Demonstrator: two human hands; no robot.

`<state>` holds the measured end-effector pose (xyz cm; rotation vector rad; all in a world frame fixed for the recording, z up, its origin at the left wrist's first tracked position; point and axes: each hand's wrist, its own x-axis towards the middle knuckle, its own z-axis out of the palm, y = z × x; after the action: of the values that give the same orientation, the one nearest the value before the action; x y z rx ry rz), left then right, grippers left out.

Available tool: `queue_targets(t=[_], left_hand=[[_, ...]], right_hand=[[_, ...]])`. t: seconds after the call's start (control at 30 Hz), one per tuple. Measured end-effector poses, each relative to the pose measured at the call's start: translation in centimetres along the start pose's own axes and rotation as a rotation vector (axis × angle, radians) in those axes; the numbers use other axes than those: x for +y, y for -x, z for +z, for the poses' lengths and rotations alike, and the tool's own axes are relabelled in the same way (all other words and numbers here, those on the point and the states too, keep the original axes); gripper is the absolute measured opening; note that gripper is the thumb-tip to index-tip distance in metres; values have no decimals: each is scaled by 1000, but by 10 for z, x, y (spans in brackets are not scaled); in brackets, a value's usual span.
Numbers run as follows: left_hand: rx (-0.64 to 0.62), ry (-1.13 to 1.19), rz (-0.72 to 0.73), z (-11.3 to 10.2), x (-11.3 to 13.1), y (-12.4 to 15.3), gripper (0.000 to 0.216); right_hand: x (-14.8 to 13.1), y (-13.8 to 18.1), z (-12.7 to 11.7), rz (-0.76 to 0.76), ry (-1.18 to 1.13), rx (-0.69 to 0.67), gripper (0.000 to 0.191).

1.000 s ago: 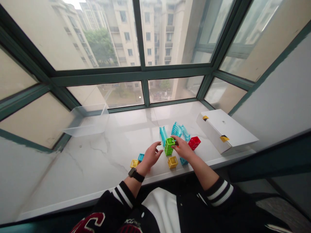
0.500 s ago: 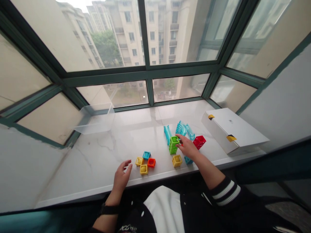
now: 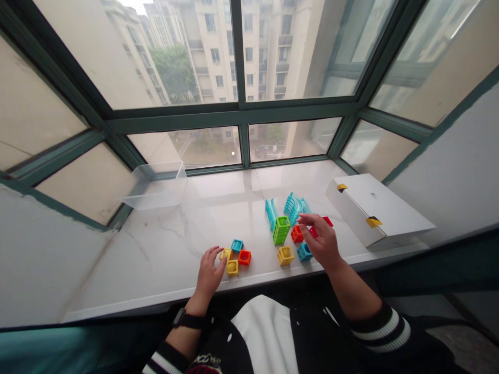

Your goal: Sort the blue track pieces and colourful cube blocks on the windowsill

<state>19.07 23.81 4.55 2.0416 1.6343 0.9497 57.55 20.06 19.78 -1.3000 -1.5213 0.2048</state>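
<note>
My left hand (image 3: 210, 269) is open beside a cluster of cube blocks, its fingertips at the edge of a yellow block (image 3: 225, 253); whether they touch it I cannot tell. In that cluster are a blue block (image 3: 237, 245), an orange-red block (image 3: 245, 257) and another yellow block (image 3: 233, 267). My right hand (image 3: 320, 241) hovers open, with thumb and fingers apart, near an orange-red block (image 3: 297, 234). It partly covers a red piece (image 3: 327, 222) and a blue block (image 3: 304, 252). Left of it stand a tall green block (image 3: 280, 231) and a yellow block (image 3: 286, 255).
Clear blue track pieces (image 3: 294, 206) lie behind the green block, with a straight one (image 3: 271, 214) beside them. A transparent bin (image 3: 159, 195) sits at the back left of the marbled sill (image 3: 163, 259). At right is a white box (image 3: 378, 205); windows rise behind.
My right hand has left the green block and moved right, over the red pieces. My left hand has moved right and up to the yellow block. The view has shifted slightly.
</note>
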Motion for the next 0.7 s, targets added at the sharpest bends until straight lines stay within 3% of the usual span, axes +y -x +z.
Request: queue_targets(t=[0.13, 0.23, 0.3, 0.47, 0.6, 0.7], left_hand=[[-20, -76, 29, 25, 12, -20, 41], [-57, -139, -25, 42, 19, -30, 47], [-101, -185, -64, 48, 24, -33, 48], [-150, -323, -74, 52, 38, -33, 41], [-138, -343, -58, 55, 47, -29, 37], [-130, -349, -51, 58, 50, -25, 38]], right_hand=[[-13, 11, 3, -49, -34, 52, 18], [-19, 19, 13, -38, -103, -24, 16], [-23, 24, 24, -1, -146, -171, 17], [-27, 39, 66, 86, -82, -698, 27], [-27, 50, 107, 101, 194, -855, 42], [-25, 56, 135, 136, 357, -928, 36]])
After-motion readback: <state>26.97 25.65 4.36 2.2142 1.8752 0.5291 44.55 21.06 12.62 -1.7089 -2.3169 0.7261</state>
